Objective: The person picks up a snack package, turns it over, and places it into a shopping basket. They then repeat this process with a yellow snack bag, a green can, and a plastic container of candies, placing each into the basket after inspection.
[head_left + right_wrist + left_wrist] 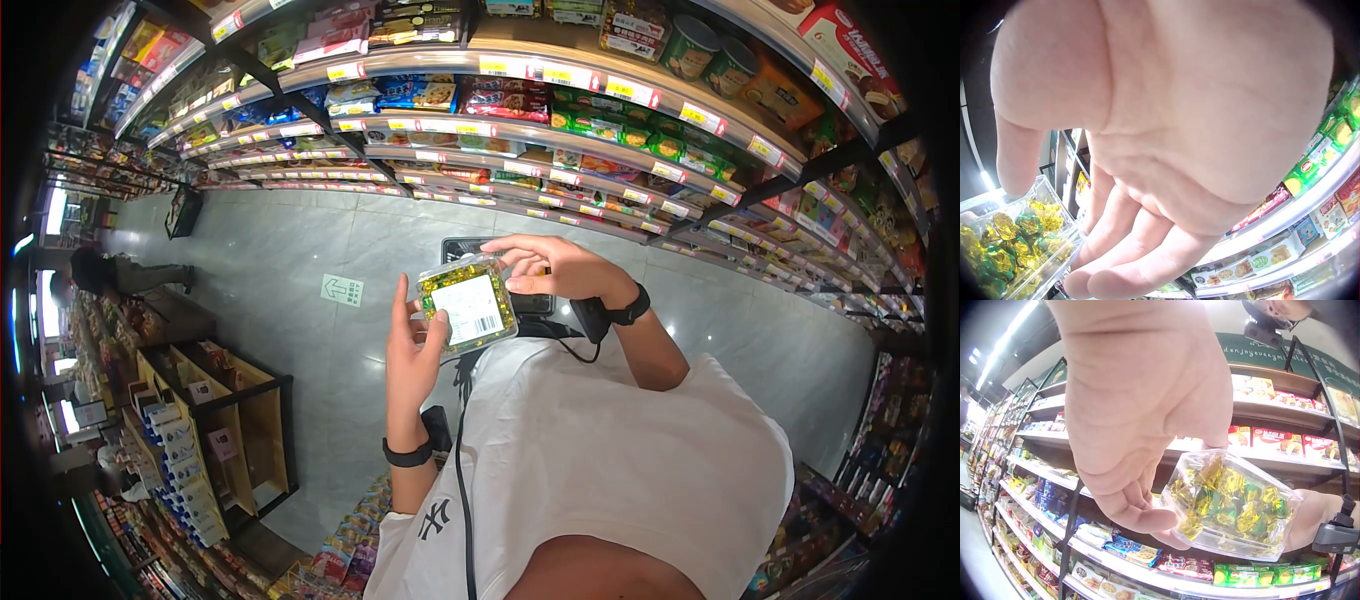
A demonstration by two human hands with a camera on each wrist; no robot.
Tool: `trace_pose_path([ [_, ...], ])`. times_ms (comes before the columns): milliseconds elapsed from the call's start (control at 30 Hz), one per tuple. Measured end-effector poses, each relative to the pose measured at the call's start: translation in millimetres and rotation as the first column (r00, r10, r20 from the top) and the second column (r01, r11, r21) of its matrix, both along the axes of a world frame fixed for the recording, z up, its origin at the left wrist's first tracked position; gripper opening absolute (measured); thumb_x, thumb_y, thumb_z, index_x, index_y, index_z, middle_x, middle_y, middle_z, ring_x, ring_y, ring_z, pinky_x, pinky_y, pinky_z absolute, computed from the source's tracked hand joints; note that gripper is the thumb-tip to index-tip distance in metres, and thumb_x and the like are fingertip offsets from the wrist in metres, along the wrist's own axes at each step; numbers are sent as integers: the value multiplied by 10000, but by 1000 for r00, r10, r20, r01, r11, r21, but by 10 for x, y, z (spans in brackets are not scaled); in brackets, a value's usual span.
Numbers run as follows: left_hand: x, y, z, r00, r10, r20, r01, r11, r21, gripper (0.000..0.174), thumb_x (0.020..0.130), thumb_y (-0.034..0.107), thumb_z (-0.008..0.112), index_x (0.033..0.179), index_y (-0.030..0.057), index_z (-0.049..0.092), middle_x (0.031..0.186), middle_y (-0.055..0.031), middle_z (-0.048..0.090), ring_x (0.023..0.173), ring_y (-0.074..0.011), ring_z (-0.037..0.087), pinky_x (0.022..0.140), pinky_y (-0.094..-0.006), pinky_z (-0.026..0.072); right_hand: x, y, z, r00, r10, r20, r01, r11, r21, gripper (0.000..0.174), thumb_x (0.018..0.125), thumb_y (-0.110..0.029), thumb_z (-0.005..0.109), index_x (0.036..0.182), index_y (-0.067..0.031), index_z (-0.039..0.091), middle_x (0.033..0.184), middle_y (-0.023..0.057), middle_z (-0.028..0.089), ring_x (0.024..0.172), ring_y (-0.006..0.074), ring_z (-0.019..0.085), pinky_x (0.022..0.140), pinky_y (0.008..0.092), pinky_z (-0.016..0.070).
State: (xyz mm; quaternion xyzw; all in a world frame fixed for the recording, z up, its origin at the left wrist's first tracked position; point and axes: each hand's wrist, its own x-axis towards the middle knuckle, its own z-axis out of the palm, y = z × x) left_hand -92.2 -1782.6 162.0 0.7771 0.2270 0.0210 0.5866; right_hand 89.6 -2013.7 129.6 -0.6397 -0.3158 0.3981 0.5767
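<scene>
A clear plastic box of candies in gold and green foil wrappers is in front of the shirt, its white barcode label facing up. My left hand grips it by the left side, thumb over the label edge. Fingers of that hand curl under the box in the left wrist view. At the opposite side, my right hand has its thumb and fingertips right at the box's edge. The right wrist view shows that palm with the fingers mostly straight beside the candy box.
Long shelves of packaged snacks curve across the front. A dark device sits beneath the hands, with a black cable running down the shirt. A wooden display stand is at left, and a person is beyond it.
</scene>
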Motion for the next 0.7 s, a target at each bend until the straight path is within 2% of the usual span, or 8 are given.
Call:
trace_pose_path([
  [333,-11,14,-19,1000,5,-25,-4,999,39,764,1028,169,683,1680,131,287,1406,-262,540,974,-154,637,815,-312,554,-9,-7,-29,999,5,41,-6,1000,9,610,971,-166,744,1540,-144,525,1232,111,707,918,92,648,852,255,548],
  [533,-18,31,-71,1000,-9,20,9,1000,-13,775,1025,148,689,1680,104,277,1324,-188,553,981,-150,638,800,-294,551,10,-7,-28,999,18,29,-18,1000,-8,619,966,-160,744,1544,-149,522,1265,121,697,941,108,671,864,266,554],
  [700,-15,25,-42,1000,1,20,-1,1000,31,800,1001,132,715,1676,103,288,1300,-133,563,943,-125,624,772,-276,542,14,-3,-26,999,32,41,-32,999,12,679,942,-195,777,1559,-145,498,1328,172,675,972,143,682,880,297,566],
])
